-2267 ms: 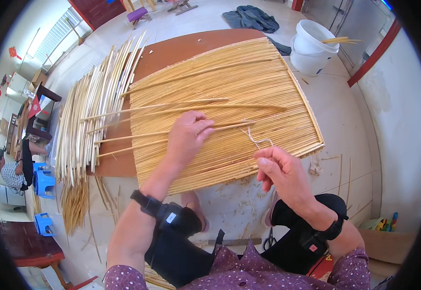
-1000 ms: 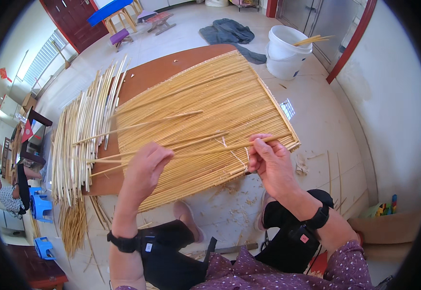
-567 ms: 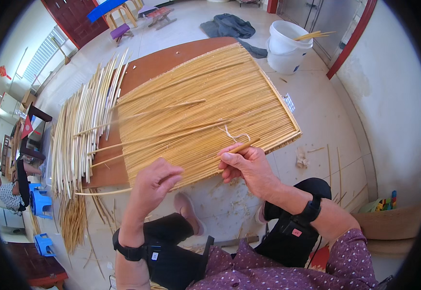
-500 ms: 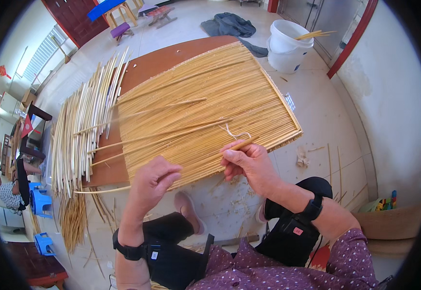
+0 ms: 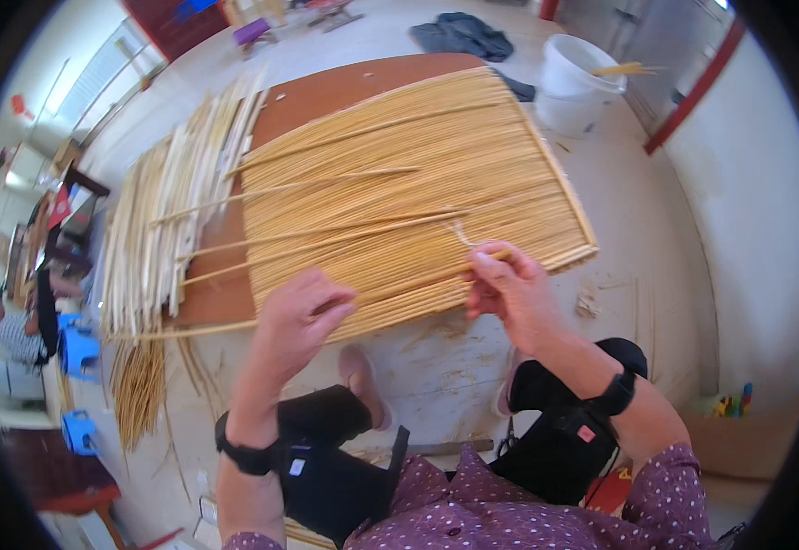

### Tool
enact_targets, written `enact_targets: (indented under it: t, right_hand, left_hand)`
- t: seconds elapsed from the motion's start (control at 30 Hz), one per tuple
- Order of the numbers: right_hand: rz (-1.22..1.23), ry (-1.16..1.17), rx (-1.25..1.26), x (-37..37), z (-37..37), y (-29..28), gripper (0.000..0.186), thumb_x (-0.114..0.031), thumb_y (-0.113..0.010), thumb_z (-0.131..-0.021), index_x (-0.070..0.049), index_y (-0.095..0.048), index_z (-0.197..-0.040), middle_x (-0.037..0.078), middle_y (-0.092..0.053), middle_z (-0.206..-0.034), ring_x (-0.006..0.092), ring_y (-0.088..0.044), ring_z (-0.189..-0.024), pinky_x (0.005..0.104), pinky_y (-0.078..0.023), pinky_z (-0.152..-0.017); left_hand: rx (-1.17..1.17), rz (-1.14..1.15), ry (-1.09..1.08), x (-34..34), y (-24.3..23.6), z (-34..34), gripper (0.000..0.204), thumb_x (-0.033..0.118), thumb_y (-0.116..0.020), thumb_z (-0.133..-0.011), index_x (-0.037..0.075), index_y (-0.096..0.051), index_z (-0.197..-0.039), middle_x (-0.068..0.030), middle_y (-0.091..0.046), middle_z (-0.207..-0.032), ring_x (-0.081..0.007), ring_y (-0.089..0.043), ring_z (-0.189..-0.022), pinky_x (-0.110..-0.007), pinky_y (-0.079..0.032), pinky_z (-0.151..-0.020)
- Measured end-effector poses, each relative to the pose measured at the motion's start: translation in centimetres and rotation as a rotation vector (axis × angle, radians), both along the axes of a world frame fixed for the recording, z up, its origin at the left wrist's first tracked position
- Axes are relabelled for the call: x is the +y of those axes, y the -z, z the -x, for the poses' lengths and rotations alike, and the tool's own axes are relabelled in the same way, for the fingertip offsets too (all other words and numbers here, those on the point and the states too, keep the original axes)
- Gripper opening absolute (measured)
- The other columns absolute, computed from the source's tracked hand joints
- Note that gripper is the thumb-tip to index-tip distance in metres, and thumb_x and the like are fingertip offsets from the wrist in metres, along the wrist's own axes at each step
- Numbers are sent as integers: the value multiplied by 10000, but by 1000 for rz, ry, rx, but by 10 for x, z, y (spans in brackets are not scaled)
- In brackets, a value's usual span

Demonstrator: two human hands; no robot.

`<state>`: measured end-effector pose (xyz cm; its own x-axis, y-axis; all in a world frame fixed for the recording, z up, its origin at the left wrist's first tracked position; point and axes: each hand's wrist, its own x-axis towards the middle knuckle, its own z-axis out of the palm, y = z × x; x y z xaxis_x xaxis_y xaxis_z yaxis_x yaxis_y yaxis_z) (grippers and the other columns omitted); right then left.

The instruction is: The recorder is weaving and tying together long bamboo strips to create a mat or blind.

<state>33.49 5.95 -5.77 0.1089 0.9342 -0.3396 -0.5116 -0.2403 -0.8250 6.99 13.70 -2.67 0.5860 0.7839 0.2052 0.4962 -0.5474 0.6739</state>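
Note:
A yellow mat of close-laid stalks lies on the brown tabletop before me. Over its near edge, my right hand pinches the end of a stalk between thumb and fingers. My left hand is closed, fingers curled, near the mat's front left corner. The stalk appears to run through it and sticks out leftward past the mat. Just above my right fingers, a loose white string lies on the mat. Several loose stalks rest across the mat's left and middle.
Pale stalks are heaped along the table's left side. A bundle of thin stalks is on the floor below. A white bucket with stalks stands far right, near dark cloth. Blue stools and a person are at left.
The view has shifted, so the table sits slightly further right and higher. My right hand still pinches the stalk, now lying lower against the mat. My left hand stays closed at the near edge.

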Motion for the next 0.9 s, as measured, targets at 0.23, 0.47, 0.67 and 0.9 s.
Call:
enact_targets:
  t: [0.23,0.47,0.67,0.9]
  right_hand:
    - [-26,250,9,7,-45,17,117,-171,-610,-947,-69,-607,-1005,53,-633,-855,118,-632,-711,264,-571,-604]
    - [-128,437,124,18,-120,44,144,-158,-580,-965,-26,-595,-1022,36,-585,-836,103,-579,-714,227,-549,-668]
    - [-156,528,97,18,-143,56,188,-177,-566,-974,-17,-594,-1069,35,-571,-855,101,-573,-745,226,-541,-689]
    - [-232,371,-28,18,-103,35,173,-190,-579,-966,-60,-607,-1078,58,-646,-945,167,-645,-850,285,-569,-717]
  left_hand:
    - [13,-357,-3,0,2,-12,111,122,-684,-803,96,-696,-910,-52,-615,-788,-240,-618,-734,-351,-485,-610]
    - [49,-492,-12,1,-6,0,116,117,-693,-799,111,-695,-915,-38,-630,-800,-230,-622,-725,-339,-481,-594]
    - [34,-513,-48,-3,-9,6,92,125,-682,-814,92,-686,-899,-42,-613,-780,-240,-609,-705,-355,-476,-594]
    - [-4,-433,33,-1,-3,-14,102,128,-685,-815,78,-677,-903,-63,-612,-788,-263,-612,-719,-358,-484,-606]
